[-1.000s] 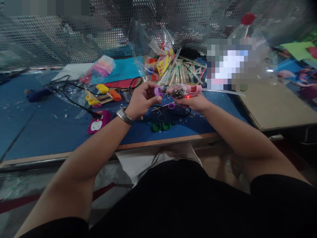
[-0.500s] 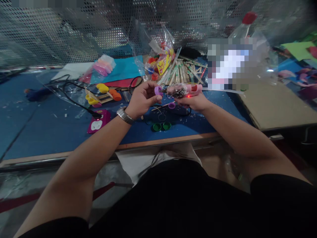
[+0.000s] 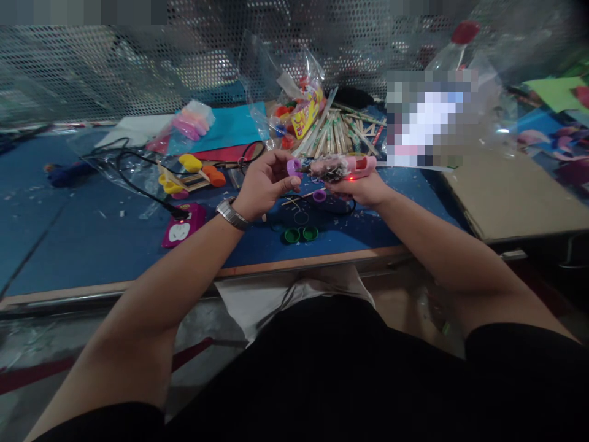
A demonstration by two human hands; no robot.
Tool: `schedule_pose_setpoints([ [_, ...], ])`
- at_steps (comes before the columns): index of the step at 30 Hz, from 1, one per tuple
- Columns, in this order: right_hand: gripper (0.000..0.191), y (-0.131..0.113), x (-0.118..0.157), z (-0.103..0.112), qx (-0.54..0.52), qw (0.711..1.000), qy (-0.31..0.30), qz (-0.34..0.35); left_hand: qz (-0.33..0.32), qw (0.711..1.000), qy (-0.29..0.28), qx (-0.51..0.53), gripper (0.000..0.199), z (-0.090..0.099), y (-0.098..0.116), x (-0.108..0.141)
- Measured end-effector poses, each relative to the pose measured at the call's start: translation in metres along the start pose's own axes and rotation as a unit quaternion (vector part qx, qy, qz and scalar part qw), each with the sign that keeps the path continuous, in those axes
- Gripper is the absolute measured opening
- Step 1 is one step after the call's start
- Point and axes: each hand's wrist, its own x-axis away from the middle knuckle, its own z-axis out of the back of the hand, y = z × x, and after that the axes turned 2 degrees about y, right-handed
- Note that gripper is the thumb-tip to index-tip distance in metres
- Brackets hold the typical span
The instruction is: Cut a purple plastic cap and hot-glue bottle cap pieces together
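Observation:
Between the thumb and fingers of my left hand (image 3: 267, 184) is a purple bottle cap (image 3: 293, 167). My right hand (image 3: 363, 189) is closed around a pink glue gun (image 3: 343, 167) with a small red light lit on it. The gun's nozzle points left and meets the cap, though I cannot tell whether it touches. Strands of stringy glue cling to its front. Below the hands, a second purple cap (image 3: 319, 196) lies on the table. Two green caps (image 3: 301, 234) sit side by side near the table's front edge, with a thin wire loop (image 3: 301, 217) behind them.
A purple power socket (image 3: 183, 227) with a black cable stands left. Beyond it is a small stick frame (image 3: 191, 180) with yellow and orange caps. Several wooden sticks (image 3: 334, 138) lie at the back. Cardboard (image 3: 519, 202) covers the right, and a mesh screen (image 3: 197, 55) rises behind the table.
Both hands keep nearly the same pose, the cap and the glue gun staying together. Only a very slight shift of the view shows.

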Motion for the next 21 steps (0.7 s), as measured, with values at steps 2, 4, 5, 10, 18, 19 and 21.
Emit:
schedule_pose_setpoints([
  [2, 0.047, -0.0003, 0.0, -0.0001, -0.002, 1.0, -0.002, 0.002, -0.007, 1.0, -0.001, 0.002, 0.065, -0.0002, -0.0006, -0.0005],
  [4, 0.047, -0.0008, 0.0003, -0.0003, -0.002, 1.0, -0.002, 0.004, -0.012, 1.0, 0.002, 0.009, 0.065, -0.0003, -0.0015, -0.0011],
  [5, 0.046, -0.001, 0.0004, -0.0005, -0.001, 1.0, -0.001, 0.005, -0.014, 1.0, 0.004, 0.014, 0.065, -0.0004, -0.0019, -0.0014],
  [10, 0.041, -0.0012, 0.0007, -0.0006, 0.0, 1.0, 0.004, 0.0, -0.012, 0.999, 0.017, 0.036, 0.066, -0.0011, -0.0024, -0.0025],
  [18, 0.048, 0.0002, -0.0005, 0.0012, -0.004, 1.0, -0.015, 0.0, -0.015, 0.999, 0.02, 0.039, 0.064, -0.0007, -0.0019, -0.002],
  [19, 0.048, 0.0005, -0.0005, 0.0013, -0.001, 1.0, -0.014, -0.002, -0.015, 0.999, 0.019, 0.04, 0.064, -0.0004, -0.002, -0.002],
  [21, 0.045, 0.0014, -0.0006, 0.0013, 0.009, 1.0, -0.01, -0.009, -0.014, 0.999, 0.017, 0.042, 0.065, 0.0003, -0.0024, -0.002],
])
